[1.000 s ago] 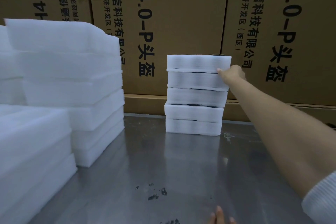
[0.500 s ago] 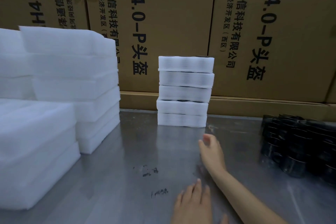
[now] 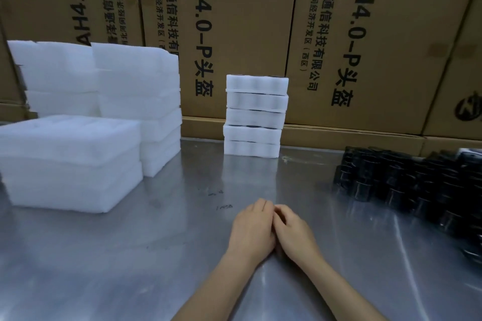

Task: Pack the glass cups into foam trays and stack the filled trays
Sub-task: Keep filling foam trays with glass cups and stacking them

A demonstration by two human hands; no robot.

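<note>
Standing five high at the desk's [image 3: 161, 255] rear, filled trays [image 3: 255, 116] are stacked; glass cups [image 3: 412, 185] remain unpacked; left hand [image 3: 251, 232] and right hand [image 3: 296, 236] rest together, holding nothing.

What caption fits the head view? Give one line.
Both hands, left and right, rest together on the steel table before five stacked filled trays.

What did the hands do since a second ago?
The right hand let go of the stack of filled trays and came back to the metal table, beside the left hand. Both hold nothing. The stack, five trays high, and the empty foam trays stayed put.
</note>
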